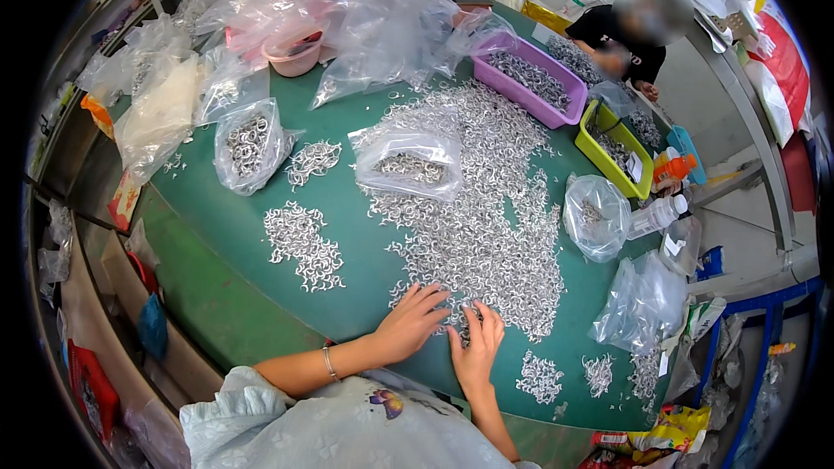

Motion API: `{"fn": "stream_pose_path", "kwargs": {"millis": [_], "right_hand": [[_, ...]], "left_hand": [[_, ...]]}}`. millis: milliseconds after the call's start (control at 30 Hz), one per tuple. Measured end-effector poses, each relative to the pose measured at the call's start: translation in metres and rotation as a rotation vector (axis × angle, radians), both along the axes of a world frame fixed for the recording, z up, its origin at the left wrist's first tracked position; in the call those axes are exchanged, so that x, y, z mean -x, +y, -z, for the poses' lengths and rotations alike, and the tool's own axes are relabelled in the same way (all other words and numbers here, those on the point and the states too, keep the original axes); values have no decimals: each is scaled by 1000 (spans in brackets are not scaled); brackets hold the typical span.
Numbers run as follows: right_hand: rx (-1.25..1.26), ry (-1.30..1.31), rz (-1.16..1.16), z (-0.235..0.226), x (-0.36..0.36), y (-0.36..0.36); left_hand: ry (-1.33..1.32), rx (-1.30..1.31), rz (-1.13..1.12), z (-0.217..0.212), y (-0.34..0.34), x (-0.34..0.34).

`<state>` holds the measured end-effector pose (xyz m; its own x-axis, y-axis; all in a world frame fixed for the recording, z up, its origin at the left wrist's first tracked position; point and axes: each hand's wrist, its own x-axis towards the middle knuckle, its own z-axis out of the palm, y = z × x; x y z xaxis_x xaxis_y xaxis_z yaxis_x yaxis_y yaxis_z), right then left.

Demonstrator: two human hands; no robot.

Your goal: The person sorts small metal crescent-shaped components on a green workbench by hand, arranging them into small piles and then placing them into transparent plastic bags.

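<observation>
A small ring heap [302, 245] lies at nine o'clock on the green table [226, 226]. The left hand [410, 323] rests flat, fingers spread, on the big ring pile's [473, 208] near edge at six o'clock, gripping nothing. Right hand [476, 347] just beside, fingers loosely open over rings. Purple bin [530, 78] sits at one o'clock.

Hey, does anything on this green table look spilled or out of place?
Nothing looks spilled by accident. The small silvery metal rings lie loose on the green table in a broad heap and separate small piles, with both hands, left and right, resting on its near edge.
</observation>
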<state>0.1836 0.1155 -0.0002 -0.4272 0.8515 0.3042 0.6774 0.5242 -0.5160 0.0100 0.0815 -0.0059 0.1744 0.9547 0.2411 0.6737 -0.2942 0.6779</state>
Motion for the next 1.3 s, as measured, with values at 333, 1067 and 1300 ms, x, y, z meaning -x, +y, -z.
{"fn": "stream_pose_path", "kwargs": {"millis": [333,1067,1300], "right_hand": [[12,16,23,1,2,3],[176,-206,-50,-16,17,63],[234,-148,9,-17,14,71]], "left_hand": [[-29,37,9,-1,5,-1],[200,163,-103,-13,76,-3],[226,211,-65,-12,79,0]]}}
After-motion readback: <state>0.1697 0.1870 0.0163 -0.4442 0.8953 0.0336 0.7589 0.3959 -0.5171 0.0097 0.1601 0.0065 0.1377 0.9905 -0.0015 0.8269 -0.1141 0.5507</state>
